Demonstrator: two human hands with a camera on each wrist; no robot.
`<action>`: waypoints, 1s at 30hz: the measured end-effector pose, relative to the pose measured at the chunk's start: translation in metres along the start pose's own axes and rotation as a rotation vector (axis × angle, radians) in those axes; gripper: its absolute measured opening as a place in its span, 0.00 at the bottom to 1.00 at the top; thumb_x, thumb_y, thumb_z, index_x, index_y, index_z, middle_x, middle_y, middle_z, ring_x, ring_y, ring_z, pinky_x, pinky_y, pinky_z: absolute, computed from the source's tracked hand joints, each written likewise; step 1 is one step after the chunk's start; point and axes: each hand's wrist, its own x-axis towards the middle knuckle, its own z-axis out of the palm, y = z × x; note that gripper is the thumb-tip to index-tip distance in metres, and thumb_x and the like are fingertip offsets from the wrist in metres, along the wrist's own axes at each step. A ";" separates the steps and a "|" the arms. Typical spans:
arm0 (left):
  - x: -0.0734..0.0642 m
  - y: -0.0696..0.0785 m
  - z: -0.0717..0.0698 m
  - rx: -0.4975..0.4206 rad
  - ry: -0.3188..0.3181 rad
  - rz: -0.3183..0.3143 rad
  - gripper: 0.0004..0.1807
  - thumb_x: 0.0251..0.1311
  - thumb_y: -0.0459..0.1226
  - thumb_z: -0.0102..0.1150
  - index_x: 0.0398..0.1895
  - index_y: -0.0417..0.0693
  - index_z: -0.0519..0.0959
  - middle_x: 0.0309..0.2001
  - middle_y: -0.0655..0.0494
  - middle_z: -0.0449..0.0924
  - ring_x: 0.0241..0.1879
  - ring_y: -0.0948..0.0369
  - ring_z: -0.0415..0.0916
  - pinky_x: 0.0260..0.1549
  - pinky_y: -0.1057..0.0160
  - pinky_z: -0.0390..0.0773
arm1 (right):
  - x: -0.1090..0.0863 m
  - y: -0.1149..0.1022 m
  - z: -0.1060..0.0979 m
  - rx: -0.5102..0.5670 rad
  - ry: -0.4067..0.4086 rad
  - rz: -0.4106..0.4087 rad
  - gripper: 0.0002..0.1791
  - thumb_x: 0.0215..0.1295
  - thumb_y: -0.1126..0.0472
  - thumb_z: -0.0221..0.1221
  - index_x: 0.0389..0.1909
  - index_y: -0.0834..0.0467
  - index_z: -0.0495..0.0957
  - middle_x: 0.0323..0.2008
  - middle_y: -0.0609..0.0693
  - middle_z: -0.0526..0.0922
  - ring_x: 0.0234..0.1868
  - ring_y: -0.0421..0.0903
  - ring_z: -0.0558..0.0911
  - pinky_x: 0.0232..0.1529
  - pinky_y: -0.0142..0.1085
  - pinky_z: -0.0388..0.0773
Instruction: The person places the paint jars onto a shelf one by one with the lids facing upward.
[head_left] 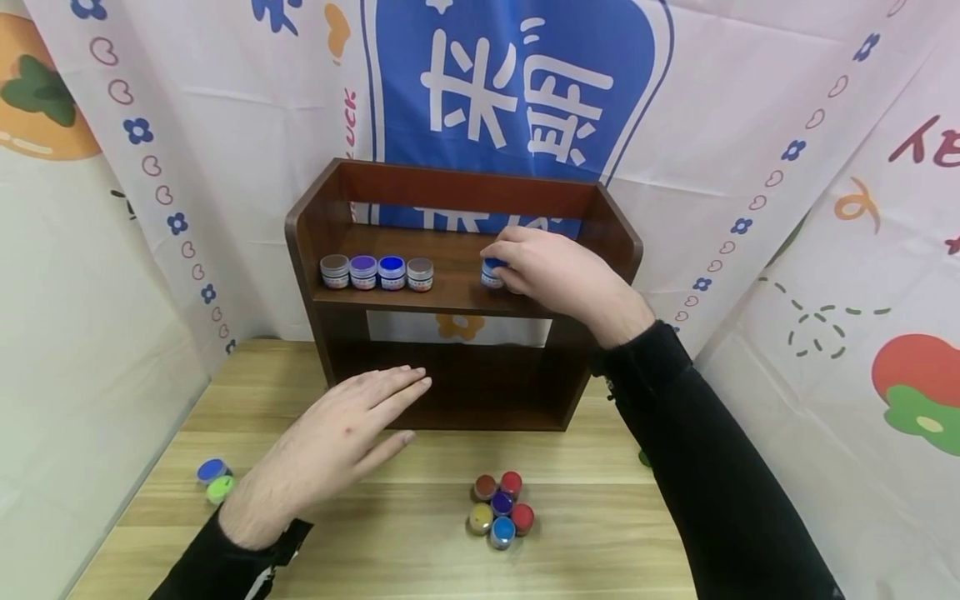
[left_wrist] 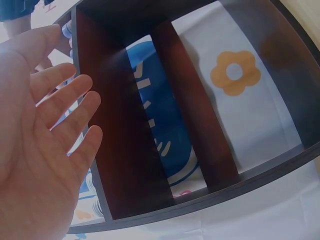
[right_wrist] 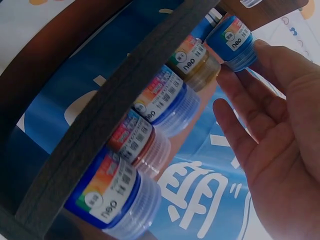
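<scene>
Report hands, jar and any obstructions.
Right hand grips blue jar at upper shelf. Left hand empty. Other jars crowd its right; gap at left.

The shelf (head_left: pixel 453 275) looks like smooth, satin-finished wood; the paint jars (right_wrist: pixel 112 192) on it are glossy, clear plastic, the counter (head_left: pixel 390 550) beneath it wood-grained, the backdrop (head_left: pixel 690 150) behind it creased cloth.

A printed cloth (head_left: pixel 262 158) hangs behind a wooden table (head_left: pixel 390 533)
</scene>
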 end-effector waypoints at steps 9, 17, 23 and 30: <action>0.000 0.003 0.003 -0.014 -0.003 -0.002 0.39 0.81 0.48 0.75 0.90 0.54 0.74 0.86 0.53 0.78 0.84 0.50 0.80 0.81 0.38 0.84 | 0.007 0.000 0.006 -0.033 -0.045 0.061 0.20 0.92 0.55 0.63 0.74 0.57 0.87 0.68 0.56 0.91 0.67 0.54 0.90 0.78 0.49 0.89; 0.000 0.004 0.004 -0.023 -0.006 0.006 0.38 0.82 0.48 0.74 0.89 0.53 0.75 0.86 0.54 0.79 0.83 0.51 0.80 0.81 0.38 0.84 | 0.007 0.001 0.011 -0.053 -0.054 0.076 0.20 0.92 0.53 0.63 0.74 0.56 0.87 0.67 0.56 0.91 0.66 0.54 0.90 0.78 0.49 0.90; 0.001 0.005 0.007 -0.032 -0.014 0.009 0.38 0.81 0.47 0.75 0.89 0.52 0.75 0.86 0.53 0.79 0.83 0.51 0.81 0.81 0.39 0.84 | -0.004 0.004 0.010 -0.043 -0.009 0.046 0.21 0.92 0.53 0.62 0.74 0.57 0.86 0.67 0.57 0.91 0.66 0.54 0.90 0.77 0.50 0.90; 0.002 0.008 0.013 -0.032 -0.028 0.014 0.38 0.81 0.48 0.75 0.89 0.53 0.75 0.86 0.53 0.79 0.83 0.51 0.81 0.82 0.39 0.84 | -0.029 0.003 0.011 -0.006 0.067 -0.014 0.22 0.91 0.55 0.65 0.76 0.59 0.85 0.70 0.58 0.90 0.68 0.56 0.90 0.77 0.52 0.90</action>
